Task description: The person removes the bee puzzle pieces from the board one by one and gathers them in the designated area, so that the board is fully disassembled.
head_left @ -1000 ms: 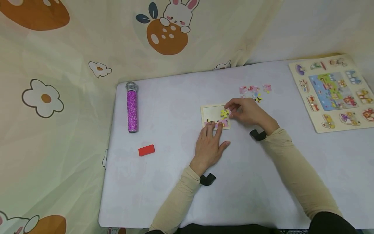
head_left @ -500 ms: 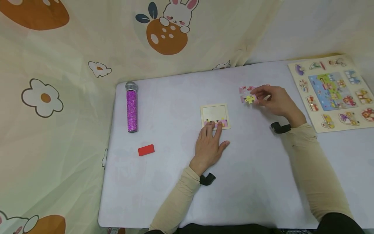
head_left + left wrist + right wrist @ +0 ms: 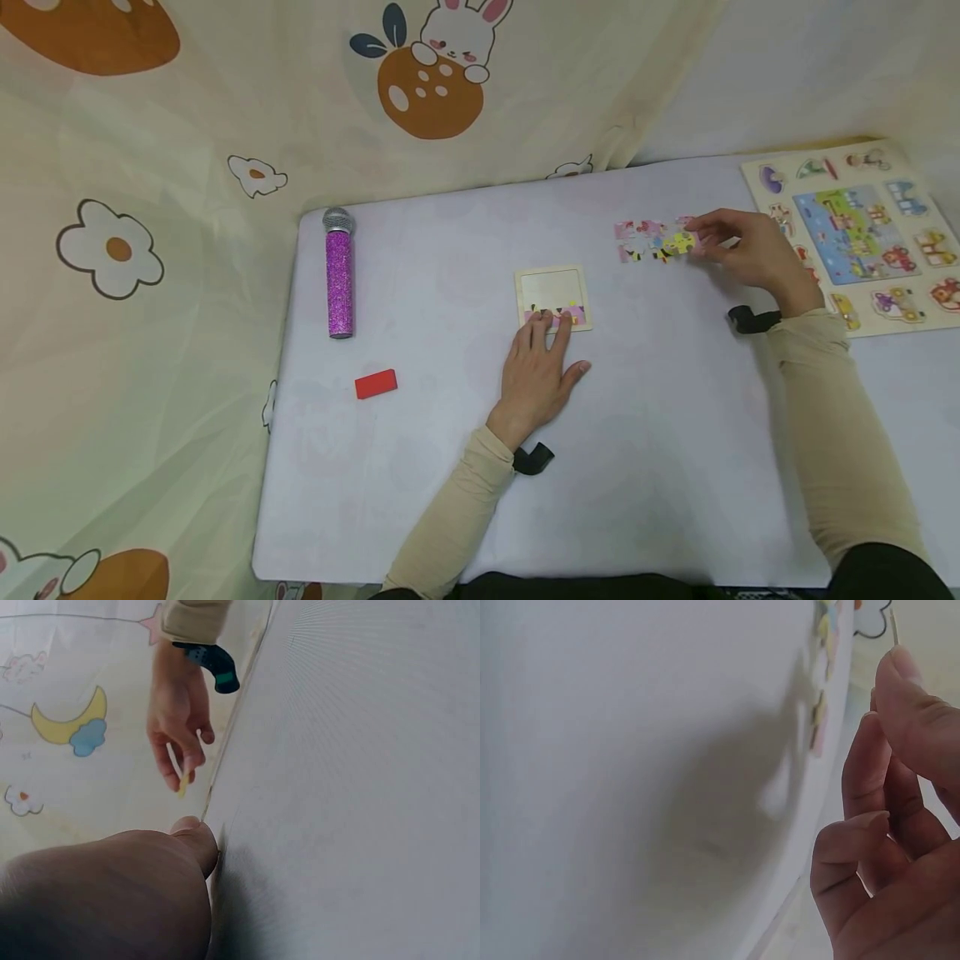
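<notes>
My right hand [image 3: 750,252] pinches a yellow jigsaw puzzle piece [image 3: 678,243] between thumb and fingertips, raised above the table at the right. In the right wrist view only the thin edge of the puzzle piece [image 3: 895,628] shows past the thumb. Below and left of it lie several loose pink and multicoloured pieces [image 3: 632,237]. My left hand [image 3: 531,379] rests with fairly straight fingers on the lower edge of a small puzzle tray [image 3: 551,289]. A strip of pink pieces fills the tray's bottom, partly hidden by those fingertips.
A large wooden picture board [image 3: 828,321] lies at the far right, partly behind the right hand. On the left are a purple glittery microphone [image 3: 340,283] and a red block [image 3: 376,384]. A patterned curtain [image 3: 210,108] hangs behind the white table [image 3: 420,467].
With the yellow puzzle piece pinched, my right hand has moved from the tray rightward over the loose pieces to their right end. The left hand has stayed on the tray.
</notes>
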